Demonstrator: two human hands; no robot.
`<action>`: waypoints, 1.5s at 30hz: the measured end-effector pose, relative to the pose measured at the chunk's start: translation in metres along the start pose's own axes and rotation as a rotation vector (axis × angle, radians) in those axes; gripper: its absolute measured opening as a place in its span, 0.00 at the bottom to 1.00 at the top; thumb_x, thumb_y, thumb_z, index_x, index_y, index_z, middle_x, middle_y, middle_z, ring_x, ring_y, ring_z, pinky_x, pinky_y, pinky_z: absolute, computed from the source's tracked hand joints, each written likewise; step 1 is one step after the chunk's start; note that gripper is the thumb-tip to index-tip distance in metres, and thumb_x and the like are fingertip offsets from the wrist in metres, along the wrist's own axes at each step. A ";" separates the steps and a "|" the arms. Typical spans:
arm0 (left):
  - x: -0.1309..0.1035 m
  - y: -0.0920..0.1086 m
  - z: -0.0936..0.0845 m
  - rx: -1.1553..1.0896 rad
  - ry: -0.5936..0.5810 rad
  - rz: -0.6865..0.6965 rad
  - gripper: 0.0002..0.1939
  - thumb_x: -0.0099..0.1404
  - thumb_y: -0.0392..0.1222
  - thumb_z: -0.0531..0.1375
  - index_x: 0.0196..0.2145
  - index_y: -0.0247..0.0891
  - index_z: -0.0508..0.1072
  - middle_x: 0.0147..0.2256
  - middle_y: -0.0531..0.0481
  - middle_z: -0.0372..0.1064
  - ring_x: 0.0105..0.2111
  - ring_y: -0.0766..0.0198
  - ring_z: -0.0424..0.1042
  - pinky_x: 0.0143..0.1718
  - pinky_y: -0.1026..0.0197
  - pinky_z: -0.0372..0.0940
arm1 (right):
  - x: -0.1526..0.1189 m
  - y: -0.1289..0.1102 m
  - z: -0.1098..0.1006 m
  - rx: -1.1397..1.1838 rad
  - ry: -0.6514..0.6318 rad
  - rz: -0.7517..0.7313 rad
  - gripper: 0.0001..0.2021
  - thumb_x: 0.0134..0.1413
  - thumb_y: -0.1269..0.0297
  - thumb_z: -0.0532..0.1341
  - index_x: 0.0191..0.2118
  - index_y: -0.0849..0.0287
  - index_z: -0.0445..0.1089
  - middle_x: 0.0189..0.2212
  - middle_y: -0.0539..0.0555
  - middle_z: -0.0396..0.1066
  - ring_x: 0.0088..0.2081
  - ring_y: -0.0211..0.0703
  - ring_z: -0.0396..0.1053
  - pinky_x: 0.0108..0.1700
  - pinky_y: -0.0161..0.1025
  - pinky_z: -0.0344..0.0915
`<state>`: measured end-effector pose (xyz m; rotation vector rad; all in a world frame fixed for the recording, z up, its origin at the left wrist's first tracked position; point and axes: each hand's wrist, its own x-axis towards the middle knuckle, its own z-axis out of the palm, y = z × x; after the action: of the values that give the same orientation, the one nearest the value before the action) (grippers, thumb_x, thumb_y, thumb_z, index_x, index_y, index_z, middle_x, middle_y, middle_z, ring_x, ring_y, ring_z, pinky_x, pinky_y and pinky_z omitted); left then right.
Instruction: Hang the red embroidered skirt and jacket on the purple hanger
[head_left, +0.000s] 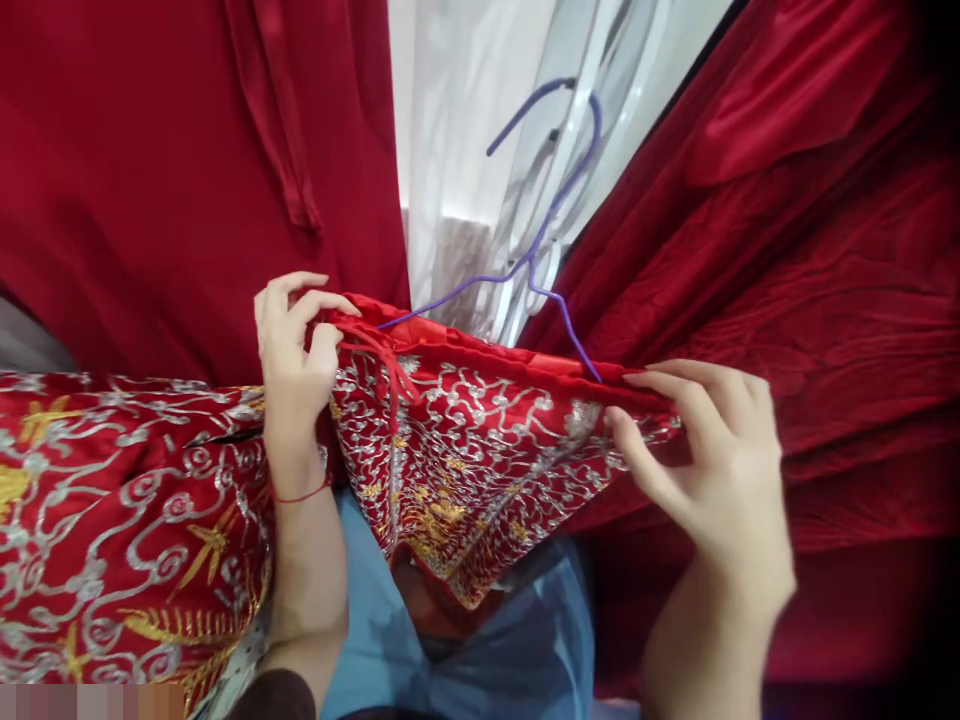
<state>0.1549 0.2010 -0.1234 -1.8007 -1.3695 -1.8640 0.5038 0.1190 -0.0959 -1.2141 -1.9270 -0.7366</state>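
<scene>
A red skirt (pixel 450 430) with silver and gold embroidery hangs between my two hands, its waistband stretched almost level. My left hand (pixel 296 335) pinches the waistband's left end, beside a tied red drawstring (pixel 394 370). At the right end, my right hand (pixel 701 440) grips the band between thumb and fingers. A purple wire hanger (pixel 531 250) rises out of the waist opening, its lower arms hidden inside the skirt. Its hook (pixel 592 105) lies up against white metal bars.
Red drapery (pixel 150 180) hangs at the left, and more dark red fabric (pixel 810 300) at the right. White metal bars (pixel 585 130) stand between them. An embroidered red garment (pixel 127 530) lies at lower left, beside my left forearm. Blue trousers (pixel 382 600) show below.
</scene>
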 end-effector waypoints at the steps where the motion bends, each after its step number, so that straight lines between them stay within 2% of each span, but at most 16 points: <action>1: 0.001 -0.005 0.000 0.014 -0.067 -0.021 0.12 0.62 0.32 0.56 0.37 0.44 0.77 0.47 0.48 0.72 0.52 0.54 0.69 0.59 0.47 0.63 | -0.003 0.012 -0.005 -0.077 -0.046 -0.035 0.13 0.60 0.56 0.63 0.46 0.58 0.73 0.46 0.64 0.73 0.50 0.60 0.69 0.50 0.55 0.66; 4: 0.001 -0.019 -0.001 0.004 -0.199 -0.044 0.13 0.66 0.37 0.57 0.47 0.44 0.75 0.47 0.47 0.73 0.48 0.56 0.72 0.55 0.52 0.67 | -0.008 0.041 -0.014 -0.126 -0.131 -0.141 0.09 0.63 0.58 0.60 0.43 0.57 0.72 0.48 0.63 0.75 0.50 0.58 0.71 0.48 0.53 0.67; 7: -0.001 -0.029 0.000 -0.003 -0.253 0.000 0.12 0.67 0.42 0.59 0.48 0.42 0.74 0.47 0.47 0.74 0.48 0.57 0.73 0.55 0.54 0.66 | -0.006 0.052 -0.012 0.045 -0.133 -0.173 0.05 0.65 0.63 0.59 0.42 0.55 0.71 0.48 0.60 0.76 0.48 0.51 0.74 0.48 0.48 0.69; 11: -0.002 -0.028 0.002 0.040 -0.159 -0.025 0.10 0.70 0.45 0.56 0.45 0.41 0.73 0.41 0.46 0.75 0.42 0.57 0.75 0.50 0.55 0.68 | -0.003 0.050 -0.002 0.253 -0.098 -0.080 0.05 0.66 0.65 0.58 0.40 0.55 0.71 0.44 0.58 0.76 0.44 0.44 0.75 0.49 0.41 0.70; 15: -0.002 -0.016 0.003 0.111 -0.057 -0.115 0.12 0.72 0.47 0.53 0.45 0.39 0.72 0.32 0.48 0.72 0.31 0.60 0.73 0.40 0.58 0.69 | -0.005 0.048 0.008 0.194 0.051 0.052 0.07 0.66 0.62 0.58 0.36 0.56 0.70 0.33 0.56 0.75 0.34 0.42 0.74 0.40 0.37 0.69; 18: -0.003 -0.007 0.003 0.130 -0.013 -0.157 0.14 0.73 0.47 0.51 0.44 0.39 0.72 0.29 0.49 0.70 0.29 0.61 0.73 0.38 0.59 0.68 | -0.005 0.048 0.013 0.136 0.102 0.135 0.10 0.67 0.59 0.57 0.36 0.56 0.70 0.32 0.56 0.74 0.33 0.43 0.72 0.39 0.39 0.68; 23: -0.006 0.005 0.001 0.095 -0.138 -0.148 0.13 0.72 0.48 0.51 0.45 0.40 0.70 0.36 0.46 0.74 0.35 0.59 0.74 0.44 0.58 0.68 | -0.007 0.040 0.019 0.053 -0.015 0.216 0.15 0.67 0.52 0.53 0.44 0.58 0.70 0.40 0.61 0.72 0.39 0.50 0.71 0.43 0.44 0.67; 28: -0.015 0.019 0.000 0.182 -0.192 -0.152 0.15 0.73 0.48 0.49 0.49 0.39 0.68 0.46 0.40 0.74 0.48 0.50 0.73 0.55 0.47 0.64 | -0.009 0.015 0.028 -0.151 -0.130 0.239 0.27 0.65 0.46 0.52 0.56 0.65 0.64 0.50 0.71 0.68 0.49 0.61 0.67 0.50 0.54 0.63; 32: -0.024 0.037 0.002 0.306 -0.175 -0.285 0.16 0.71 0.46 0.50 0.51 0.37 0.67 0.50 0.33 0.69 0.55 0.43 0.69 0.59 0.40 0.60 | -0.009 -0.007 0.038 -0.259 -0.224 0.289 0.26 0.66 0.49 0.50 0.55 0.68 0.66 0.51 0.75 0.66 0.50 0.65 0.64 0.51 0.59 0.60; 35: -0.028 0.053 -0.001 0.301 -0.154 -0.332 0.20 0.69 0.45 0.54 0.55 0.34 0.63 0.54 0.29 0.65 0.59 0.39 0.65 0.61 0.35 0.55 | -0.008 -0.017 0.046 -0.269 -0.213 0.319 0.24 0.65 0.55 0.50 0.54 0.71 0.65 0.53 0.78 0.64 0.52 0.66 0.61 0.52 0.63 0.57; 37: -0.034 0.065 -0.013 0.254 -0.172 -0.337 0.23 0.67 0.44 0.57 0.57 0.31 0.61 0.56 0.26 0.63 0.61 0.36 0.62 0.62 0.31 0.52 | -0.010 -0.021 0.050 -0.233 -0.186 0.315 0.23 0.64 0.58 0.51 0.54 0.73 0.65 0.54 0.79 0.63 0.54 0.67 0.60 0.54 0.65 0.55; 39: -0.046 0.078 -0.036 0.171 -0.199 -0.325 0.27 0.66 0.43 0.60 0.59 0.29 0.60 0.59 0.23 0.60 0.63 0.34 0.58 0.62 0.31 0.51 | -0.014 -0.025 0.049 -0.176 -0.156 0.299 0.24 0.62 0.59 0.52 0.55 0.74 0.64 0.55 0.80 0.63 0.57 0.68 0.58 0.55 0.67 0.53; 41: -0.069 0.093 -0.070 0.022 -0.232 -0.258 0.28 0.65 0.43 0.61 0.59 0.31 0.60 0.61 0.26 0.59 0.64 0.39 0.58 0.64 0.35 0.53 | -0.024 -0.035 0.042 -0.133 -0.093 0.303 0.25 0.62 0.60 0.52 0.57 0.74 0.63 0.59 0.81 0.60 0.61 0.70 0.54 0.58 0.70 0.49; 43: -0.101 0.106 -0.107 -0.198 -0.301 -0.197 0.23 0.67 0.46 0.59 0.57 0.36 0.64 0.60 0.33 0.63 0.62 0.48 0.62 0.64 0.44 0.57 | -0.041 -0.055 0.032 -0.103 -0.001 0.345 0.27 0.61 0.59 0.52 0.60 0.73 0.61 0.63 0.81 0.55 0.66 0.71 0.49 0.60 0.73 0.45; 44: -0.119 0.110 -0.123 -0.322 -0.344 -0.231 0.19 0.69 0.49 0.57 0.53 0.39 0.68 0.57 0.37 0.67 0.59 0.51 0.66 0.62 0.47 0.60 | -0.051 -0.070 0.028 -0.082 0.047 0.375 0.28 0.61 0.59 0.53 0.62 0.72 0.59 0.64 0.80 0.54 0.67 0.72 0.46 0.60 0.74 0.43; 45: -0.136 0.112 -0.135 -0.438 -0.451 -0.315 0.18 0.69 0.53 0.56 0.49 0.40 0.72 0.53 0.39 0.71 0.55 0.52 0.70 0.58 0.49 0.64 | -0.063 -0.087 0.024 -0.049 0.092 0.411 0.29 0.61 0.57 0.53 0.63 0.70 0.58 0.65 0.79 0.53 0.68 0.72 0.44 0.61 0.75 0.42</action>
<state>0.1733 -0.0161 -0.1658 -2.4661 -1.5513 -2.1340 0.4351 0.0721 -0.1679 -1.5174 -1.5226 -0.6098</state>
